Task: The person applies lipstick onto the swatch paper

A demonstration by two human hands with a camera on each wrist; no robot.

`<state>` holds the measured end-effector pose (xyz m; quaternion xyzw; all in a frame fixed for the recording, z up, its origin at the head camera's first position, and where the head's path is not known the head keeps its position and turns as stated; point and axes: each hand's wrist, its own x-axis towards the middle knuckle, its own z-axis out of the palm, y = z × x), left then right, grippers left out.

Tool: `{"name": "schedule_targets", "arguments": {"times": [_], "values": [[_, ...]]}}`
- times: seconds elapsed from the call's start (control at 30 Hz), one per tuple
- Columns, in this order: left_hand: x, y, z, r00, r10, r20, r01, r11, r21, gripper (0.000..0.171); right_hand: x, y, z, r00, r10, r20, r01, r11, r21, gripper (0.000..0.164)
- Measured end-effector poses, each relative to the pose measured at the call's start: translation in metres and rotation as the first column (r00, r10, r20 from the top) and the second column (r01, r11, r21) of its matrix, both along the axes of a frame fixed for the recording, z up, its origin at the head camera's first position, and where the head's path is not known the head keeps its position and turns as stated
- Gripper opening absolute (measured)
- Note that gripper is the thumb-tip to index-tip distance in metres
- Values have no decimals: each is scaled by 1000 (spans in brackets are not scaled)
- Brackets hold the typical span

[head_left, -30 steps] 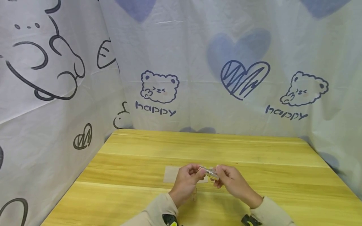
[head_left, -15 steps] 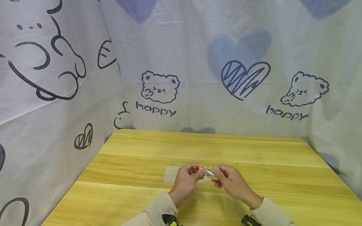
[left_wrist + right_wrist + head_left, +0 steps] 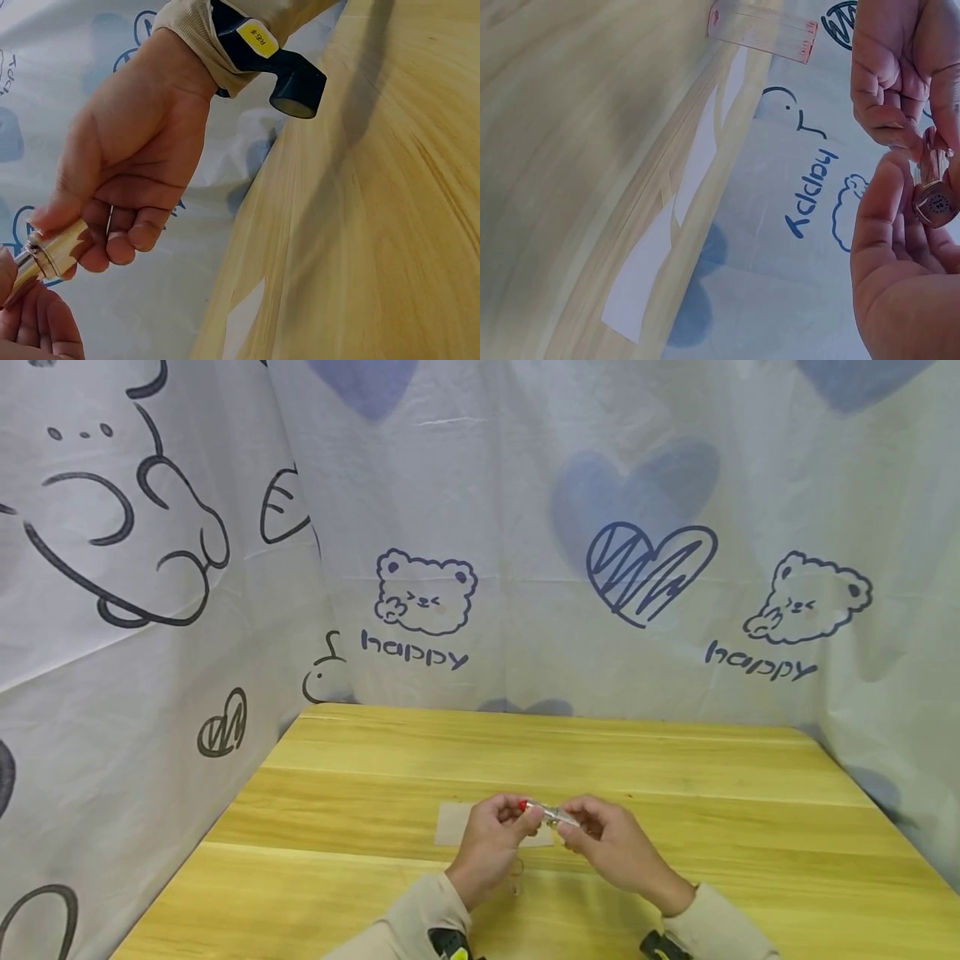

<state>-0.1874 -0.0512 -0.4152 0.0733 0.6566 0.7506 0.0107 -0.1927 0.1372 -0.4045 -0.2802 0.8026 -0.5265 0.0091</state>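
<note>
A lipstick (image 3: 551, 816) in a shiny metallic tube is held level between both hands above the table. Its red tip (image 3: 522, 805) shows at the left end, beside the left fingers. My left hand (image 3: 491, 837) pinches the tube between thumb and fingers. At the other end, my right hand (image 3: 621, 850) grips the base with thumb and fingertips. In the left wrist view the gold base (image 3: 66, 247) sits in the right fingers. The right wrist view shows the base's patterned end face (image 3: 936, 205); the red tip is hidden there.
Behind the left hand a pale sheet of paper (image 3: 453, 825) lies on the wooden table (image 3: 337, 793). A small clear piece (image 3: 517, 878), perhaps a cap, stands close by the left wrist; the right wrist view shows a clear piece with reddish edges (image 3: 765, 31). Printed curtains (image 3: 525, 635) enclose the table.
The red tip has come into sight at the lipstick's left end. My right thumb and fingers have shifted round the base. The left hand has stayed nearly still.
</note>
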Motion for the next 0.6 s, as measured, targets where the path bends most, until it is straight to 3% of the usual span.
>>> {"name": "schedule_targets", "arguments": {"times": [0.23,0.6], "values": [[0,-1,-3,998,-30,-56,31,999,26,25,-3,2,0,995,103,11,-102,994,-37,33],[-2,-1,-1,1000,-22,-5,22,998,54,20,0,-2,1,998,-31,-50,30,999,-22,28]]}}
